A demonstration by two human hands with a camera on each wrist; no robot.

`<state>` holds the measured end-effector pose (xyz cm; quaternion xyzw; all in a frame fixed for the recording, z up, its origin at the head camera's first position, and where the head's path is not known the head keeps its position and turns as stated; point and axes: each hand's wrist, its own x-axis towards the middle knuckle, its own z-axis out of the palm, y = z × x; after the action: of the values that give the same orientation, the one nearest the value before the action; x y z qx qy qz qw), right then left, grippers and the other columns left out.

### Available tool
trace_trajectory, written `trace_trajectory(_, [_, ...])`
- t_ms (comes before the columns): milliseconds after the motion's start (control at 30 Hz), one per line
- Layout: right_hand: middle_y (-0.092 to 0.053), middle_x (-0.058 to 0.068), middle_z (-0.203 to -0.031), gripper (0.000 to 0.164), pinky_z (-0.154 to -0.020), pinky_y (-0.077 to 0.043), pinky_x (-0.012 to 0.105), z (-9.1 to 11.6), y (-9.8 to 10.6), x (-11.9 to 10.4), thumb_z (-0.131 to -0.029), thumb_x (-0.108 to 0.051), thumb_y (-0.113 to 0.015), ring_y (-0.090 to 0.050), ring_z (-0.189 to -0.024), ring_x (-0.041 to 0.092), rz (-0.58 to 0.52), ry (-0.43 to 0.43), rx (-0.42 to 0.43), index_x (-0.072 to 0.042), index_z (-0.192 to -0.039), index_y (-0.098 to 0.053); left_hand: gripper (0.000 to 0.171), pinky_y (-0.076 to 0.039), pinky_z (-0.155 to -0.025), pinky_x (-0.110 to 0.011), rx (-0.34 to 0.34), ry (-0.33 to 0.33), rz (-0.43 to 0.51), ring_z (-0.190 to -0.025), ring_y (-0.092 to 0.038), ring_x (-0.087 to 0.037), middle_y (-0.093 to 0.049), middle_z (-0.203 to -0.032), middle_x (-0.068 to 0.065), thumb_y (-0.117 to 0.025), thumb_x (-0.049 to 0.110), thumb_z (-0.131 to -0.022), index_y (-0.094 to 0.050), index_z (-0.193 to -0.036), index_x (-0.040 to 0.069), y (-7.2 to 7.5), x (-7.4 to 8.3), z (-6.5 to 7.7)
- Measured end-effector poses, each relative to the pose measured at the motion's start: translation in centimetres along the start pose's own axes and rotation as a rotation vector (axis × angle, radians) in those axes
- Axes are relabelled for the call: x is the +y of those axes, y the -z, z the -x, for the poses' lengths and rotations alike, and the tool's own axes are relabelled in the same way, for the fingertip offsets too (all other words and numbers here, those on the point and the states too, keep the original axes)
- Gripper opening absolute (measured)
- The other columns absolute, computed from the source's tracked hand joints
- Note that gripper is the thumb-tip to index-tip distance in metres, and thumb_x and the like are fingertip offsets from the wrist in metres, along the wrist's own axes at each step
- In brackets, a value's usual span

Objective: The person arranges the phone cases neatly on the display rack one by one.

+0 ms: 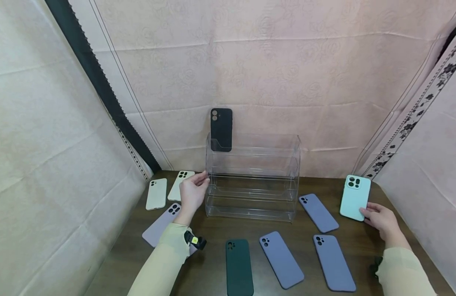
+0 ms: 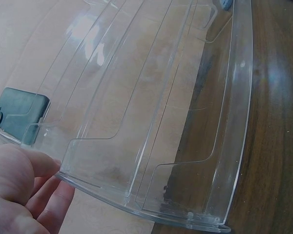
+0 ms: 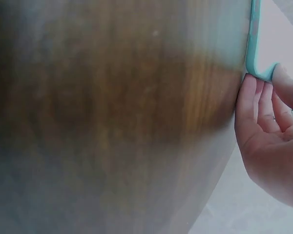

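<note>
A clear tiered acrylic rack [image 1: 254, 213] stands at the middle back of the table. My left hand [image 1: 194, 192] pinches its left side edge; in the left wrist view the thumb and fingers [image 2: 53, 207] meet around that clear edge. A black phone case [image 1: 221, 127] stands upright in the rack's top tier, at the left end. On the right, my right hand [image 1: 381, 220] pinches a mint phone case [image 1: 355, 199] by its lower right corner, its camera cutouts at the top. In the right wrist view that case [image 3: 252, 44] shows only in part, above the fingertips.
Two white phone cases [image 1: 156, 194] and a lilac case [image 1: 159, 224] lie left of the rack, the lilac one partly behind my left arm. A dark green case [image 1: 239, 267] lies in front. Blue-purple cases [image 1: 281, 259] lie front and right. Cloth walls [image 1: 265, 70] enclose the table.
</note>
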<state>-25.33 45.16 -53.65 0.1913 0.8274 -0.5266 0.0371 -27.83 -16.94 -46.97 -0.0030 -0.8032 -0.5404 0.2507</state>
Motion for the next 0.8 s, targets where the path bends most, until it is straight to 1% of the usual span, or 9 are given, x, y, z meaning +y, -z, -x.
trace_trajectory(100, [-0.046,0.039,-0.145,0.075,-0.078,-0.065,0.024,0.2,0.1,0.1,-0.111,-0.024,-0.061,-0.059,-0.081,-0.008,-0.021,0.025,-0.015,0.019,-0.159,-0.023,0.027,-0.065,-0.088,-0.033,0.003,0.003,0.004,-0.102,-0.079,-0.029,-0.079,-0.114,-0.016,-0.079,-0.001,-0.095,-0.078,-0.121,0.000,0.0,0.0,0.0])
trace_trajectory(233, [-0.056,0.030,-0.135,0.075,-0.080,-0.065,0.025,0.4,0.3,0.2,-0.111,-0.024,-0.061,-0.062,-0.083,-0.007,-0.039,0.045,-0.040,0.018,-0.159,-0.022,0.026,-0.065,-0.087,-0.032,0.004,-0.001,0.002,-0.102,-0.079,-0.029,-0.079,-0.114,-0.015,-0.079,-0.001,-0.095,-0.078,-0.121,0.001,0.0,-0.1,0.1])
trace_trajectory(367, [-0.064,0.010,-0.119,0.074,-0.083,-0.065,0.026,0.5,0.5,0.1,-0.111,-0.025,-0.062,-0.064,-0.085,-0.005,-0.075,0.052,-0.070,0.017,-0.159,-0.022,0.026,-0.065,-0.087,-0.030,0.002,-0.002,-0.002,-0.102,-0.079,-0.027,-0.079,-0.114,-0.015,-0.079,0.000,-0.095,-0.078,-0.121,0.001,0.1,-0.1,0.0])
trace_trajectory(467, [-0.064,-0.007,-0.106,0.072,-0.084,-0.065,0.026,0.6,0.6,0.0,-0.111,-0.023,-0.062,-0.065,-0.086,-0.004,-0.114,0.069,-0.099,0.016,-0.156,-0.023,0.025,-0.065,-0.087,-0.029,-0.001,0.002,-0.004,-0.102,-0.079,-0.027,-0.079,-0.115,-0.015,-0.079,0.000,-0.096,-0.078,-0.121,0.001,0.1,-0.1,0.0])
trace_trajectory(533, [-0.063,-0.016,-0.101,0.068,-0.084,-0.065,0.026,0.5,0.6,0.1,-0.111,-0.022,-0.061,-0.066,-0.087,-0.004,-0.136,0.084,-0.113,0.016,-0.154,-0.025,0.025,-0.064,-0.087,-0.029,-0.004,0.005,-0.004,-0.102,-0.079,-0.026,-0.079,-0.115,-0.014,-0.079,0.000,-0.096,-0.078,-0.121,0.001,0.1,-0.1,0.0])
trace_trajectory(600, [-0.063,-0.021,-0.097,0.064,-0.083,-0.065,0.025,0.6,0.5,0.2,-0.111,-0.021,-0.060,-0.066,-0.087,-0.004,-0.148,0.096,-0.112,0.015,-0.152,-0.027,0.025,-0.064,-0.087,-0.028,-0.008,0.009,-0.004,-0.103,-0.079,-0.026,-0.079,-0.115,-0.014,-0.079,0.001,-0.096,-0.078,-0.122,0.002,0.1,-0.2,0.0])
trace_trajectory(667, [-0.063,-0.022,-0.097,0.060,-0.082,-0.065,0.024,0.6,0.4,0.2,-0.111,-0.020,-0.060,-0.065,-0.087,-0.005,-0.149,0.104,-0.096,0.014,-0.151,-0.029,0.025,-0.064,-0.088,-0.029,-0.011,0.008,-0.001,-0.104,-0.079,-0.027,-0.079,-0.116,-0.014,-0.079,0.001,-0.096,-0.078,-0.122,0.002,0.1,-0.1,0.0])
trace_trajectory(700, [-0.064,-0.019,-0.099,0.059,-0.082,-0.065,0.024,0.7,0.3,0.1,-0.112,-0.020,-0.059,-0.065,-0.087,-0.006,-0.148,0.109,-0.083,0.013,-0.151,-0.029,0.025,-0.064,-0.088,-0.029,-0.012,0.008,0.001,-0.104,-0.079,-0.027,-0.079,-0.116,-0.014,-0.079,0.001,-0.096,-0.078,-0.122,0.002,0.1,-0.1,0.0])
trace_trajectory(800, [-0.065,0.002,-0.118,0.059,-0.082,-0.064,0.024,1.2,0.0,-0.4,-0.112,-0.022,-0.059,-0.064,-0.087,-0.008,-0.149,0.119,-0.039,0.009,-0.153,-0.030,0.026,-0.064,-0.088,-0.029,-0.013,0.006,0.006,-0.104,-0.079,-0.027,-0.079,-0.116,-0.015,-0.079,0.000,-0.096,-0.078,-0.122,0.001,0.1,0.0,0.0])
